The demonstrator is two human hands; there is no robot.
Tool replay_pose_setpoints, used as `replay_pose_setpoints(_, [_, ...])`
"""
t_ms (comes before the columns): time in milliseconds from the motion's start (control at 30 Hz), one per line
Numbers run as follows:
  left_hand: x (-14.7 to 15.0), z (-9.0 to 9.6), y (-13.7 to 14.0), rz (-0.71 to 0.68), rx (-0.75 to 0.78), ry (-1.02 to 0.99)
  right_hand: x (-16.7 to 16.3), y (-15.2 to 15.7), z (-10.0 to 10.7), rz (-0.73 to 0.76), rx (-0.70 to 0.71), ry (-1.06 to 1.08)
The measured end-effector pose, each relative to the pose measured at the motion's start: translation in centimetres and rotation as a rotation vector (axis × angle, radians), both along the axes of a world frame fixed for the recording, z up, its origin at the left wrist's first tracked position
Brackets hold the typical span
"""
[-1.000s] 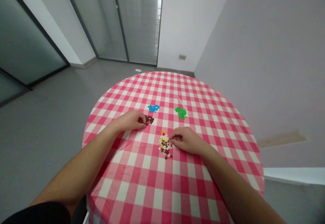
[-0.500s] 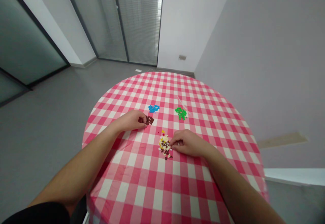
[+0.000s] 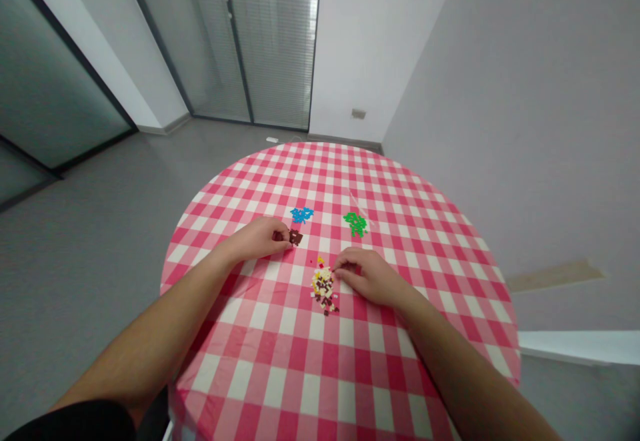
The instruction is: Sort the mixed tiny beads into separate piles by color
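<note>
My left hand (image 3: 261,236) is closed in a pinch at the left side of a small pile of dark brown pieces (image 3: 297,237). Its fingertips hide part of that pile, and what they hold is not visible. At the upper right edge of a mixed pile (image 3: 323,286) of cream, brown and yellow pieces, my right hand (image 3: 363,271) has thumb and forefinger together. Anything between those tips is too small to make out. A few yellow and red bits (image 3: 321,261) lie just above the mixed pile.
Farther back on the round table's red-and-white checked cloth (image 3: 320,361) lie a blue pile (image 3: 302,215) and, to its right, a green pile (image 3: 355,223). A white wall (image 3: 540,127) rises on the right, and glass panels (image 3: 270,47) stand behind the table.
My right hand has shifted slightly up along the mixed pile's right edge. The left hand stays by the brown pile, its fingertips a little farther right.
</note>
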State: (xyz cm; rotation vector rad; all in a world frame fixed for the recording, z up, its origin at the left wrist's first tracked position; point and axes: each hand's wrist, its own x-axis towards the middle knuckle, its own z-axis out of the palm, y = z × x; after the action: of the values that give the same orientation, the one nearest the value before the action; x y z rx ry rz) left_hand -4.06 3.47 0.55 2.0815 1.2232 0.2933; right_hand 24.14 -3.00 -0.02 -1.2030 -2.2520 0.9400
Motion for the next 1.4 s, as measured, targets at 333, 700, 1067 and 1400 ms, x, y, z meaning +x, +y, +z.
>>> replay_pose_setpoints(333, [5.0,-0.6,-3.3,-0.232,0.292,-0.336,-1.4,-0.3,-1.5,-0.263,0.103,0.294])
replay_pose_setpoints(700, [5.2,-1.1,-3.3,-0.246,0.348,-0.344,-2.0,-0.7,-1.9,-0.234,-0.018,0.365])
replay_pose_setpoints(1067, [5.2,-0.9,-3.3,-0.236,0.235,-0.255,-2.1,-0.8,-1.9,-0.225,-0.039,0.400])
replay_pose_setpoints(1400, [1.9,0.2,-1.1,-0.112,0.132,-0.176,-1.3,-0.1,-2.1,-0.296,0.053,0.234])
